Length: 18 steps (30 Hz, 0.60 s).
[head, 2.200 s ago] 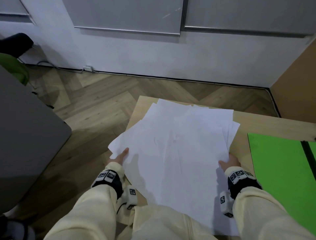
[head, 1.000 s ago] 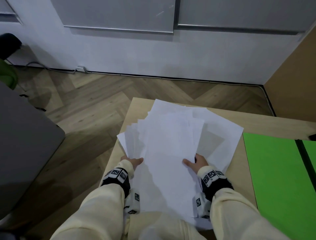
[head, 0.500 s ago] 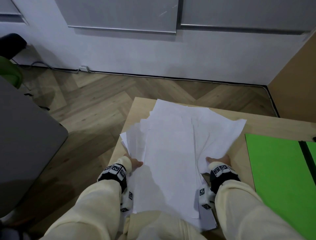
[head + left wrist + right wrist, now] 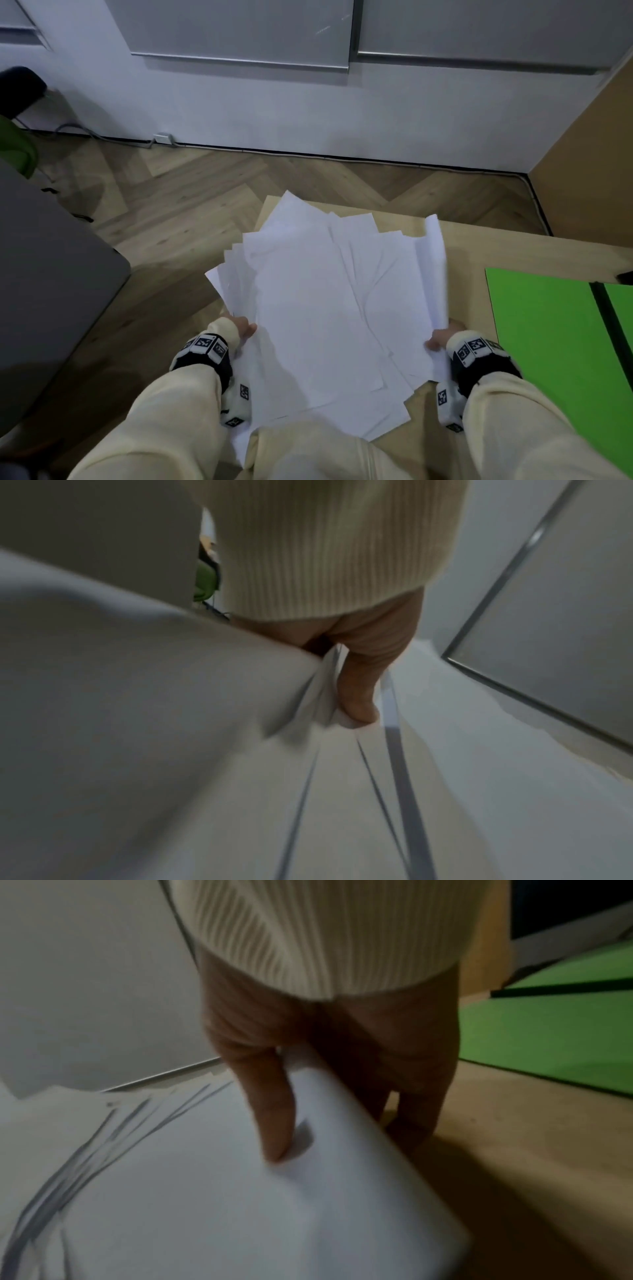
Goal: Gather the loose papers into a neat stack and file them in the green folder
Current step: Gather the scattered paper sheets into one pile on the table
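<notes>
Both edges of the loose papers (image 4: pixel 318 308) sit in my grip: left hand (image 4: pixel 241 327) pinches one side, right hand (image 4: pixel 442 339) the other, thumbs on top. My green folder (image 4: pixel 548 342) lies just beside my right hand, untouched.

- The right hand (image 4: pixel 445 337), which half a second ago lies low at the near right edge of the papers (image 4: pixel 318 308), now sits further right, and the right edge of the outer sheets curls up off the desk (image 4: pixel 479 246).
- The fanned sheets on the left now stick out less than two seconds ago.
- The left hand (image 4: pixel 241 329) now grips the left edge nearer the body.
</notes>
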### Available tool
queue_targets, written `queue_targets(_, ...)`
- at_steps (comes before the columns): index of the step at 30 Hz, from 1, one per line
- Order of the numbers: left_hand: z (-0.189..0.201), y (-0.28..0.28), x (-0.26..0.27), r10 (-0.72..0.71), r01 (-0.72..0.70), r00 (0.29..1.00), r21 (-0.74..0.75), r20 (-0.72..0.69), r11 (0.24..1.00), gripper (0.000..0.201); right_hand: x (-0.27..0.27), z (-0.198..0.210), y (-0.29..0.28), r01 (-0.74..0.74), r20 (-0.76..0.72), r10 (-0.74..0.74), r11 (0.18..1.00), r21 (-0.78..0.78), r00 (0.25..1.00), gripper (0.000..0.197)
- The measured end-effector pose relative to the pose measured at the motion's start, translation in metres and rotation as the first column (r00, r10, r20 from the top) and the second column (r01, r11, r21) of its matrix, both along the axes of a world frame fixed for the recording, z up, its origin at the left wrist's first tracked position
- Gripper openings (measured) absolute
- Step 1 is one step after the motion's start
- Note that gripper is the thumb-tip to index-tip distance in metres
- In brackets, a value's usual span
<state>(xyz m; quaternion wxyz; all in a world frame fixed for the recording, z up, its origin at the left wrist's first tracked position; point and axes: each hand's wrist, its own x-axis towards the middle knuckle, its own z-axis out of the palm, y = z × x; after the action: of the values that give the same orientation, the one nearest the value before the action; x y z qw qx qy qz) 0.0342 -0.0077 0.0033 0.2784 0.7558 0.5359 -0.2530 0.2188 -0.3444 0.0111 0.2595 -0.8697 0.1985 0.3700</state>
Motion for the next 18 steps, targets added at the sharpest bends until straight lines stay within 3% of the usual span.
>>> queue_targets(3,0.004,0.002,0.004,0.042,-0.041,0.999,-0.043,0.013,0.998,0.062,0.016,-0.018,0.001,0.036,-0.008,-0.035,0.990,0.138,0.999,0.083)
queue_targets(4,0.008,-0.002,0.003,-0.016,0.015,1.000,-0.065,-0.013,0.998,0.064,0.020,-0.019,0.003,0.102,0.006,-0.106,0.975,0.198,0.994,0.095)
queue_targets(5,0.006,0.000,0.004,-0.012,0.011,1.000,-0.117,-0.012,0.993,0.067,0.023,-0.021,0.004,0.210,0.016,-0.221,0.947,0.244,0.975,0.100)
queue_targets(7,0.006,0.002,0.005,0.098,-0.078,0.992,-0.242,0.075,0.967,0.088,0.019,-0.006,0.011,0.251,0.104,-0.277,0.945,0.209,0.955,0.084)
queue_targets(9,-0.019,0.017,0.001,0.179,-0.146,0.976,-0.242,0.124,0.959,0.111,0.014,0.002,0.009,0.159,0.115,-0.169,0.983,0.089,0.979,0.073)
queue_targets(11,-0.024,0.018,-0.003,0.180,-0.149,0.971,-0.195,0.157,0.970,0.114,0.005,0.008,0.007,-0.023,0.068,0.026,0.999,-0.042,0.997,0.057)
queue_targets(12,-0.016,0.013,-0.004,0.181,-0.150,0.969,-0.176,0.171,0.973,0.111,0.006,0.002,0.002,-0.087,0.028,0.091,0.989,-0.117,0.995,0.059)
queue_targets(13,-0.004,0.005,-0.005,0.178,-0.147,0.965,-0.163,0.192,0.975,0.104,0.001,0.002,0.000,-0.047,0.007,0.048,0.994,-0.095,0.999,0.067)
queue_targets(16,0.002,-0.013,-0.003,0.178,-0.153,0.959,-0.130,0.219,0.980,0.095,-0.012,-0.005,-0.002,-0.110,-0.007,0.109,0.992,-0.066,0.994,0.093)
queue_targets(18,0.003,-0.022,0.000,0.206,-0.183,0.951,-0.120,0.231,0.976,0.088,-0.019,-0.004,0.001,-0.091,0.024,0.092,0.996,-0.025,0.995,0.092)
